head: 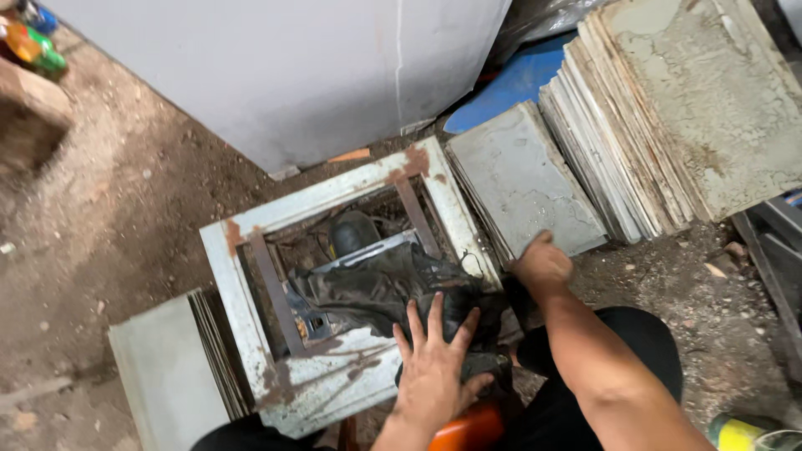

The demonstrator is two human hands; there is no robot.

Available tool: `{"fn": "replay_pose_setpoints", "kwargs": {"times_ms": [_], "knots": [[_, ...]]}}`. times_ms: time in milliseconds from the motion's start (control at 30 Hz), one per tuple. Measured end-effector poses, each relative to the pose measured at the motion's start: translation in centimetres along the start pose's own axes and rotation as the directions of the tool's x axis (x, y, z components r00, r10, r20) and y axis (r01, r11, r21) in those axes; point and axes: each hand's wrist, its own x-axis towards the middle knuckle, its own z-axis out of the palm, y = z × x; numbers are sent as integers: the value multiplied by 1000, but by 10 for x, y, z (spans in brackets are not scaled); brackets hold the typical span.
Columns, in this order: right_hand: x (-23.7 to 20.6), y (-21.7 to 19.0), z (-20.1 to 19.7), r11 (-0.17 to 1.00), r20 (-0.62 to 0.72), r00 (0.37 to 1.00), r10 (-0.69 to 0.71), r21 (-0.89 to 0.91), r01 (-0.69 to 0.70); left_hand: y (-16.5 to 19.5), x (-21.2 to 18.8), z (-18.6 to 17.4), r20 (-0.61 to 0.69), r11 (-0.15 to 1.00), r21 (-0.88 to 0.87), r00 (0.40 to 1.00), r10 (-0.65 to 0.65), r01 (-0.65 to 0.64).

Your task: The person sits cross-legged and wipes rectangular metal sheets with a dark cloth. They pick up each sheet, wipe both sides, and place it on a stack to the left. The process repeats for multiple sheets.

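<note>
While the left hand [434, 367] lies flat with its fingers spread, palm pressed on a crumpled black sheet [376, 288], it grips nothing and only bears down on the near edge of that dark material. Beyond its fingertips the sheet drapes over the middle of a rusty, white-painted metal frame [334, 200] that sits on the dirt ground [117, 209]; a dark rounded part [352, 232] shows inside the frame, just past the sheet. To the right of that palm, the right hand [543, 263] curls over the near edge of a grey slab [522, 179] leaning beside the frame, its fingers closed on that edge. Farther right of this hand stands a row of cement-crusted slabs [668, 117]. Left of the spread hand, beside the frame, rests another stack of grey slabs [171, 376].
</note>
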Motion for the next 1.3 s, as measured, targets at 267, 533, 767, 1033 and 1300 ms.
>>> {"fn": "replay_pose_setpoints", "kwargs": {"times_ms": [267, 533, 767, 1033, 1300], "knots": [[3, -28, -7, 856, -37, 987, -156, -504, 117, -40, -9, 36, -291, 981, -97, 947, 134, -169], [2, -10, -14, 882, -75, 957, -279, -415, 224, -39, -8, 33, -268, 983, -118, 958, 105, -141], [22, 7, -46, 988, 65, 988, 139, 54, -142, -54, -4, 53, -510, 971, -58, 843, 171, -232], [82, -32, -71, 987, -147, 985, -87, 125, 105, -93, 15, 93, -624, 947, 55, 730, 279, -315], [109, -52, -62, 996, -76, 996, 37, 85, -30, -119, 25, 132, -536, 961, 120, 798, 274, -249]]}}
